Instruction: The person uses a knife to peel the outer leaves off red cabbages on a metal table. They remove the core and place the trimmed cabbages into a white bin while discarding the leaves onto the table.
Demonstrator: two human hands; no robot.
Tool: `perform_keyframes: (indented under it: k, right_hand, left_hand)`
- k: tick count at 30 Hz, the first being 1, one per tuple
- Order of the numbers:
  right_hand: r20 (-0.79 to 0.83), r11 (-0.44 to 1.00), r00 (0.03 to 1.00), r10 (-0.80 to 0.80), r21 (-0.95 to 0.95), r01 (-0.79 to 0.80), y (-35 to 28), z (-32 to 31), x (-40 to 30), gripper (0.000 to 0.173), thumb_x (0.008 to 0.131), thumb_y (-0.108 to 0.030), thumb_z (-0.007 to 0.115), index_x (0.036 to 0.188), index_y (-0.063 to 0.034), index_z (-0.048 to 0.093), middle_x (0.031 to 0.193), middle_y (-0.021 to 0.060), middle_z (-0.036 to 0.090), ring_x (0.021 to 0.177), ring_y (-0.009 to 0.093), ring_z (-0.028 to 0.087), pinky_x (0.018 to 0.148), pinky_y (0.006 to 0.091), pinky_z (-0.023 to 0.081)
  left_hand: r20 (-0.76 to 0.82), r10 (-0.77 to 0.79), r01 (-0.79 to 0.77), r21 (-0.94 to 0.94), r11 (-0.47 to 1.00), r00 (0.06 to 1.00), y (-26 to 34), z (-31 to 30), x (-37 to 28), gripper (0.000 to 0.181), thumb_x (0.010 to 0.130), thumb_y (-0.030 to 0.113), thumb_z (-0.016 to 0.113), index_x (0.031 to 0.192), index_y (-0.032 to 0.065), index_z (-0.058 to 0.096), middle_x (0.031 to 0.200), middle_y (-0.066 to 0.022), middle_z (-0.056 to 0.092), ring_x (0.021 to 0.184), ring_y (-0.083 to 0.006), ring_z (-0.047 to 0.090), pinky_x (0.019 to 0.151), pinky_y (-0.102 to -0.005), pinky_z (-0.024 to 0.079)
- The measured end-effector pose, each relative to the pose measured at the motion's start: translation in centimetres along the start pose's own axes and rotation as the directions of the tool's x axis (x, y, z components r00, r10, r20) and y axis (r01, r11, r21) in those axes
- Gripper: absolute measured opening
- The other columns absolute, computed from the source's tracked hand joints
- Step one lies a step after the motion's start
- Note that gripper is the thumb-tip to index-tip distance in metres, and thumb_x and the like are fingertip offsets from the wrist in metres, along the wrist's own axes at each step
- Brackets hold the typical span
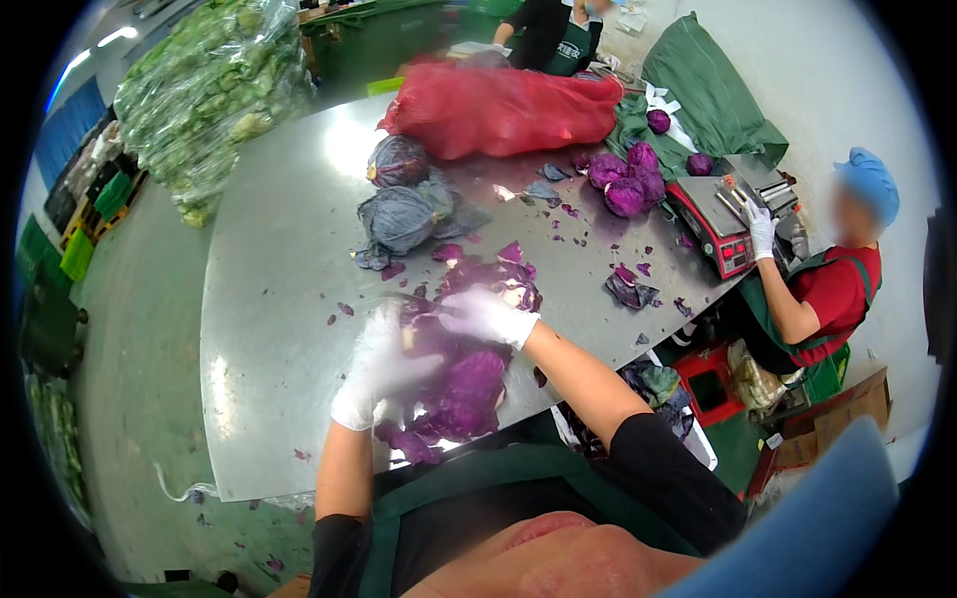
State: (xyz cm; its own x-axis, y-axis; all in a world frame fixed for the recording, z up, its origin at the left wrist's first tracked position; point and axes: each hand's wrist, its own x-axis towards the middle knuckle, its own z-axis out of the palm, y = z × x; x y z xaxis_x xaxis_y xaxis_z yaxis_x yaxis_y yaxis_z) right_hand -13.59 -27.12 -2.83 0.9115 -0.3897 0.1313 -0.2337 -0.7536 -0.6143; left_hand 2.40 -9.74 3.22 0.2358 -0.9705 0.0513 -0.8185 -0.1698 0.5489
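My left hand (385,366), in a white glove, curls around a red cabbage (428,336) that is blurred by motion. Gloved in white too, my right hand (486,315) is closed at the far side of that cabbage. A thin dark blade, seemingly a knife (407,297), sticks out of it to the left. Close to my body, a pile of peeled purple leaves and cabbage (471,392) lies at the steel table's edge. More trimmed leaves with pale stem ends (516,288) lie just beyond my right hand.
Untrimmed cabbages (396,217) and a red mesh sack (501,108) lie farther back on the steel table (262,299). Peeled cabbages (628,179) sit near a red scale (710,217), where a co-worker's gloved hand (761,228) rests. Another person (553,34) stands behind the sack.
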Motion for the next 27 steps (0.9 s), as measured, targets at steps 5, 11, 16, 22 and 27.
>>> perform_keyframes:
  k: [5,11,16,22,27]
  right_hand:
    - [-0.067,0.993,0.992,0.109,0.045,-0.106,-0.8,-0.1,-0.3,0.03,0.091,-0.024,0.068,0.112,-0.0025,0.068,0.095,0.0229,0.07,0.088,0.041,0.068,0.078,0.0474,0.053]
    - [-0.105,0.995,0.989,0.102,-0.013,-0.104,-0.7,0.6,-0.9,0.034,0.092,-0.025,0.068,0.119,-0.0045,0.068,0.101,0.0199,0.071,0.094,0.039,0.069,0.083,0.0457,0.055]
    - [-0.111,0.997,0.992,0.051,-0.059,-0.058,-1.9,1.0,-0.1,0.035,0.093,-0.028,0.066,0.117,-0.0038,0.068,0.104,0.0197,0.071,0.095,0.039,0.069,0.084,0.0453,0.055]
    - [-0.058,0.607,0.884,0.464,0.747,-0.27,2.2,3.3,2.1,0.01,0.093,-0.015,0.069,0.1,-0.0082,0.067,0.076,0.0028,0.062,0.058,0.013,0.055,0.048,0.0297,0.043]
    - [-0.046,0.885,0.889,0.455,0.136,-0.446,-2.2,-0.2,2.7,0.034,0.09,-0.03,0.067,0.112,-0.0035,0.067,0.087,0.0148,0.073,0.077,0.025,0.072,0.073,0.0368,0.055]
  left_hand:
    - [-0.043,0.049,-0.05,-0.007,0.999,0.998,0.1,0.4,-0.4,0.11,0.062,0.041,0.089,0.148,-0.003,0.036,0.141,-0.0253,0.05,0.13,-0.0406,0.05,0.11,-0.0435,0.042]
    - [-0.041,0.058,-0.06,-0.07,0.996,0.997,-0.5,0.1,-0.4,0.109,0.062,0.035,0.09,0.148,-0.0023,0.035,0.142,-0.0249,0.048,0.131,-0.0403,0.049,0.111,-0.0442,0.041]
    - [-0.106,0.088,-0.103,-0.144,0.984,0.99,-2.9,0.4,-1.4,0.107,0.061,0.034,0.09,0.147,-0.0016,0.038,0.136,-0.0252,0.051,0.128,-0.0412,0.05,0.11,-0.0458,0.041]
    - [-0.165,0.123,-0.173,-0.332,0.927,0.979,-4.6,0.9,-3.4,0.106,0.063,0.028,0.09,0.149,-0.0011,0.036,0.141,-0.0213,0.049,0.135,-0.0363,0.046,0.116,-0.0424,0.035]
    - [-0.214,-0.038,-0.064,-0.452,0.89,0.976,-5.1,1.9,-6.2,0.11,0.068,0.022,0.089,0.158,0.0076,0.028,0.152,-0.0194,0.036,0.142,-0.0324,0.037,0.12,-0.0412,0.029]
